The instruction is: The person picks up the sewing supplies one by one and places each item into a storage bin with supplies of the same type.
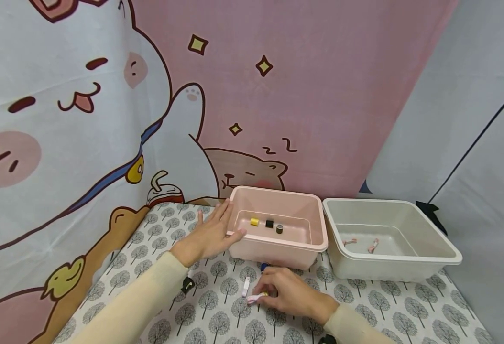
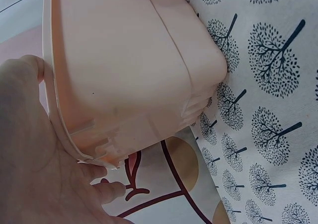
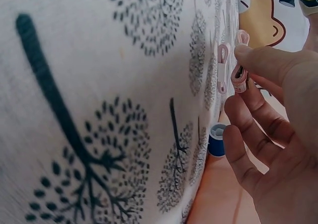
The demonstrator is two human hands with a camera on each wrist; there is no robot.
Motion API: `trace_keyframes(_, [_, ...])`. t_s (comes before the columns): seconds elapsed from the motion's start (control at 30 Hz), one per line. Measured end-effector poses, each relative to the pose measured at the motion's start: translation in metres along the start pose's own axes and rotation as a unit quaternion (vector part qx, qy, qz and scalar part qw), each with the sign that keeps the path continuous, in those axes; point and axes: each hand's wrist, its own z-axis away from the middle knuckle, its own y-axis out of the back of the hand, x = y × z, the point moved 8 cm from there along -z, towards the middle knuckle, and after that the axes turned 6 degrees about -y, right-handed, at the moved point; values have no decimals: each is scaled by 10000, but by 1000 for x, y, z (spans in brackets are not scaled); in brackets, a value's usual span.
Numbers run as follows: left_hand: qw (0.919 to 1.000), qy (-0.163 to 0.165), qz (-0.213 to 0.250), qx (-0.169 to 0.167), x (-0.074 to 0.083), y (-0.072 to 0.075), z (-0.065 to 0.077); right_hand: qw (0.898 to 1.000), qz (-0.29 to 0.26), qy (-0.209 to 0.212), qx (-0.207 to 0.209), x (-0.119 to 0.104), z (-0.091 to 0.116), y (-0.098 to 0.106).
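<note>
My right hand (image 1: 292,292) pinches a folded pink measuring tape (image 3: 240,77) between thumb and fingers, just above the tablecloth. Another folded tape (image 1: 246,286) lies on the cloth beside it. A blue thread spool (image 3: 216,140) stands close by, in front of the pink bin (image 1: 273,246), mostly hidden by the hand in the head view. My left hand (image 1: 209,236) rests on that bin's left rim with fingers extended. Inside the bin are a yellow spool (image 1: 254,221), a black spool (image 1: 269,223) and a dark spool (image 1: 279,229).
To the right of the pink bin stands a white bin (image 1: 394,267) with two pink folded tapes (image 1: 373,246) in it. The tree-print tablecloth (image 1: 217,306) covers the table. A cartoon-printed curtain (image 1: 321,95) hangs behind and to the left.
</note>
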Motion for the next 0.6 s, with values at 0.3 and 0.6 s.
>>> trace_keyframes(0.3, [9999,32,168,6,2,2,2,9999,71,32,141,-6,2,11])
trace_keyframes(0.6, [9999,21,141,3,1,1,1,9992,291,33,286,-12,3,26])
